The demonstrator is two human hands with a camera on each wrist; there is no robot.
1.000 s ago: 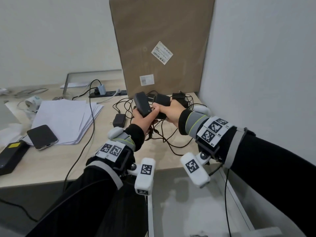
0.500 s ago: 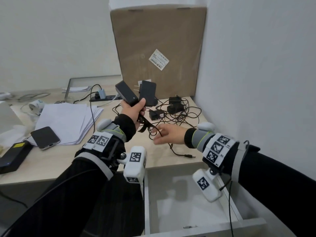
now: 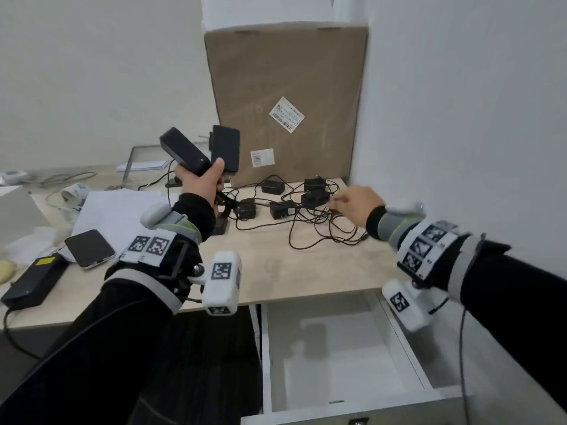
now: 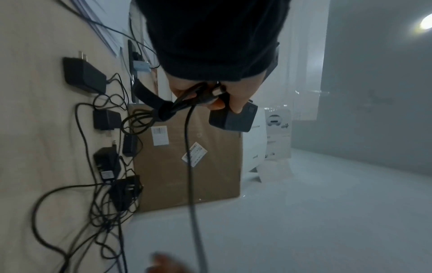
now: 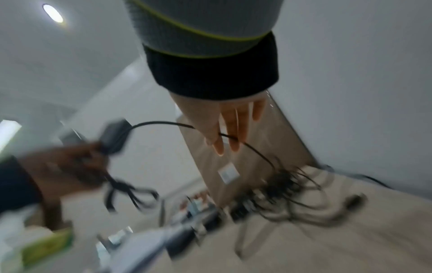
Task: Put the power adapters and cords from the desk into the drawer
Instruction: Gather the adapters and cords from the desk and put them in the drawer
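The left hand (image 3: 201,182) grips two black adapter bricks (image 3: 184,154) above the desk (image 3: 306,265), long axes pointing toward eleven and twelve o'clock. Five small adapters (image 3: 281,209) lie tangled at one o'clock. The right hand (image 3: 357,202) hovers there; only the right wrist view shows its straight fingers (image 5: 235,129) touching a cord (image 5: 158,123). The drawer (image 3: 337,357) stands open at six o'clock.

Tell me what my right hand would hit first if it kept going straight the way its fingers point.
Most likely the small black adapters in the tangled cords: the right hand points left toward them above the desk. Depth is uncertain.
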